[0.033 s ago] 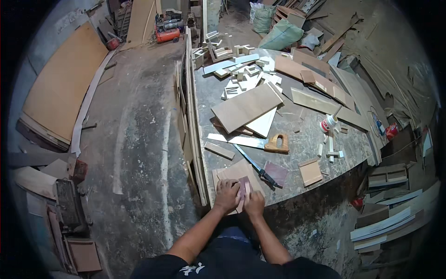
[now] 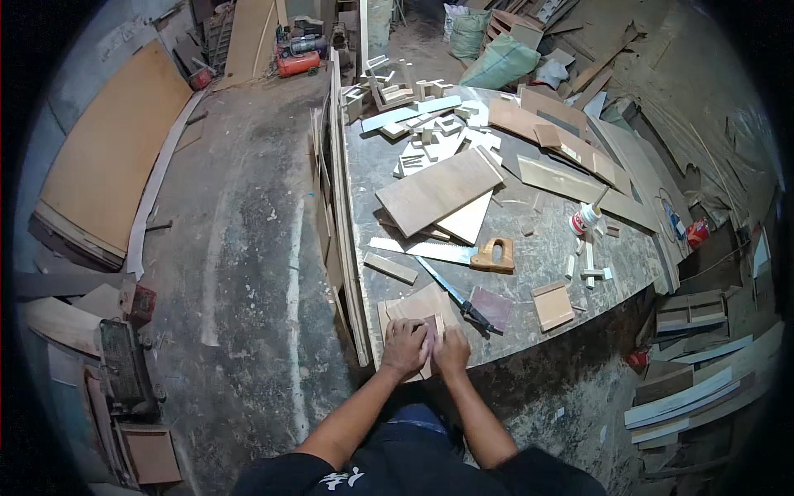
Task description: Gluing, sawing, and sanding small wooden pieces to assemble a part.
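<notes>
At the table's near edge, my left hand (image 2: 405,347) is closed on a dark reddish piece of sandpaper (image 2: 431,324), pressed against a small strip of wood (image 2: 440,325). My right hand (image 2: 452,352) grips that strip from the other side, its fingers curled close to the left hand's. Under both hands lies a flat light-brown board (image 2: 430,299). Much of the strip and the sandpaper is covered by my fingers. Just right of the hands, a larger maroon sandpaper sheet (image 2: 494,310) lies beside a narrow-bladed saw with a black handle (image 2: 477,316).
A wooden-handled handsaw (image 2: 494,255) lies beyond the hands, near a small wood block (image 2: 390,268). Farther back are a large board (image 2: 438,192) and several wood offcuts. A white-and-red glue bottle (image 2: 584,219) stands at right. Tall panels (image 2: 341,207) line the table's left edge.
My right hand has shifted slightly forward, away from me, along the strip. Less of the reddish sandpaper shows between the hands. My left hand stays nearly in place.
</notes>
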The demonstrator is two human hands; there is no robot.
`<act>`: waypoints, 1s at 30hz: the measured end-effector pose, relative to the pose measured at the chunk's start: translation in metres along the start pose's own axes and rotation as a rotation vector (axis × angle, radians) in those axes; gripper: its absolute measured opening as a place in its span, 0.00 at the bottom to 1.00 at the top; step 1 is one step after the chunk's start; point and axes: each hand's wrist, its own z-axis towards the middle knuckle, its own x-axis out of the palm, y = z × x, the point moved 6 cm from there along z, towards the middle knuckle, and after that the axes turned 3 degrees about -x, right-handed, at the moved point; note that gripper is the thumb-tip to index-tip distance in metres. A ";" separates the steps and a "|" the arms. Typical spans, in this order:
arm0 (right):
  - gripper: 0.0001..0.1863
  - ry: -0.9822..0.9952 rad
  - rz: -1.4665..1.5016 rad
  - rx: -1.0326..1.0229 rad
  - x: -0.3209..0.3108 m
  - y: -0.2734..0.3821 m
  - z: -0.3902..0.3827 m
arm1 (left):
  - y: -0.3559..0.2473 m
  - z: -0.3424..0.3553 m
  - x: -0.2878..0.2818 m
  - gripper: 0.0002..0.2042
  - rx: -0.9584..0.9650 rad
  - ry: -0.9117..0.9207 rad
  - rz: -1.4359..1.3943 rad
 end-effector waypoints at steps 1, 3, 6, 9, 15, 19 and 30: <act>0.10 -0.040 -0.035 -0.006 0.000 0.004 0.027 | -0.004 0.003 0.003 0.19 0.012 0.006 -0.007; 0.11 -0.101 0.002 0.024 0.004 0.004 0.066 | -0.008 0.005 0.001 0.20 0.044 -0.056 -0.047; 0.10 -0.064 -0.043 -0.002 0.002 0.007 0.047 | -0.003 0.003 0.002 0.20 0.027 -0.031 -0.031; 0.08 -0.035 0.063 -0.007 -0.017 0.008 -0.034 | 0.003 -0.003 -0.002 0.19 0.005 -0.028 0.000; 0.11 -0.055 -0.006 -0.005 0.005 0.002 0.028 | -0.004 0.005 0.000 0.18 0.035 -0.056 -0.048; 0.12 -0.071 -0.009 0.036 0.007 0.007 0.067 | -0.005 0.006 0.000 0.20 0.036 -0.044 -0.026; 0.11 -0.074 -0.031 0.000 0.012 0.001 0.033 | -0.003 0.004 0.004 0.22 0.026 -0.019 -0.061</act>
